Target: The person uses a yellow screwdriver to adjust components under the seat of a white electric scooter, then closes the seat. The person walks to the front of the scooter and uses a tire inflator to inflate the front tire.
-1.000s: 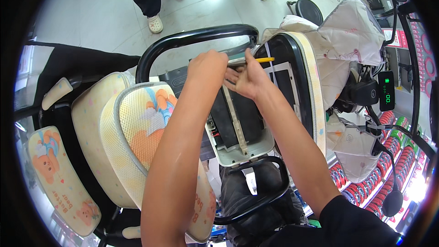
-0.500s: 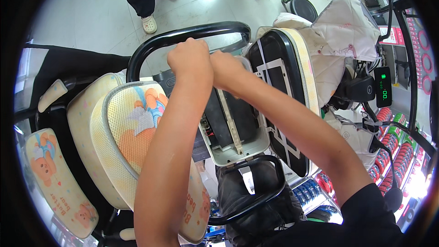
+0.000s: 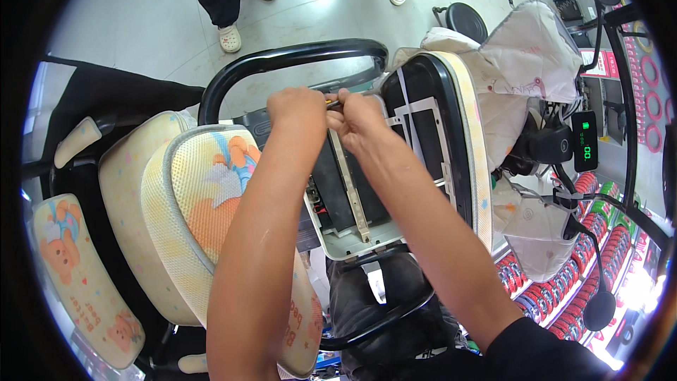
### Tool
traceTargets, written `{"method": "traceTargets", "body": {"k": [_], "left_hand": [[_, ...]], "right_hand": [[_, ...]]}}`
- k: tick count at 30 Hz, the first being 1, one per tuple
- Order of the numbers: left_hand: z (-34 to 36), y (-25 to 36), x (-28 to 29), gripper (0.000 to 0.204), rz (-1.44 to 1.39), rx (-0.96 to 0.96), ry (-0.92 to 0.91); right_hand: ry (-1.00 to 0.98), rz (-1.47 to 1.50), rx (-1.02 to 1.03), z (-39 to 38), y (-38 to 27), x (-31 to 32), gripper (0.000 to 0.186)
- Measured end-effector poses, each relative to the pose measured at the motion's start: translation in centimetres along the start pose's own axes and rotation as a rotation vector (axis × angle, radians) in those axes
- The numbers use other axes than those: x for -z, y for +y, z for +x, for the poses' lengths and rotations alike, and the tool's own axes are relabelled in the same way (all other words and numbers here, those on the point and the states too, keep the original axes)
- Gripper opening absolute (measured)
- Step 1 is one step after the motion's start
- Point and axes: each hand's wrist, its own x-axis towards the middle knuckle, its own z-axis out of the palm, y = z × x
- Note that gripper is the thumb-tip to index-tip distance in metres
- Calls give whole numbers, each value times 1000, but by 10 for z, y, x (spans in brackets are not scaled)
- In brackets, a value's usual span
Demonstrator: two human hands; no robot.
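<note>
One slim item (image 3: 330,98), of which only a short yellow and dark part could be seen, was held between the hands, above the far end of an open light-grey compartment (image 3: 338,248). It lay at the right side of the left hand (image 3: 299,114), which was curled closed around it, knuckles up. Its other end was met by the thumb and bent fingers of the right hand (image 3: 358,121); whether it was gripped there could not be told. Below, the compartment was crossed by a narrow metal strip (image 3: 354,197). To the right, a black seat underside (image 3: 441,81) was tipped up; to the left, a bear-print cushion (image 3: 215,169) was placed. The far side was bounded by a curved black rail (image 3: 296,55), beyond which a round stool (image 3: 467,21) was seen.
</note>
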Motion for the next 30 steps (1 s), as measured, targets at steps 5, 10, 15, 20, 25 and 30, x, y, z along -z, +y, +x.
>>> {"method": "traceTargets", "body": {"k": [5,10,15,20,25,30], "left_hand": [[10,2,-16,11,130,-141,203],[8,1,-15,12,151,-184,315],[14,0,1,19,169,-215,344],[7,15,13,23,123,-127,461],[-1,26,50,27,16,-4,425],[-4,7,33,39,43,109,56]], "right_hand": [[217,25,149,-31,-1,21,49],[276,-1500,1141,-58,-18,35,42],[-189,-1929,731,-17,-46,3,18],[-177,-1815,651,23,-31,13,22],[-34,-1595,581,50,-9,21,27],[72,-1453,428,14,-5,-3,30]]}}
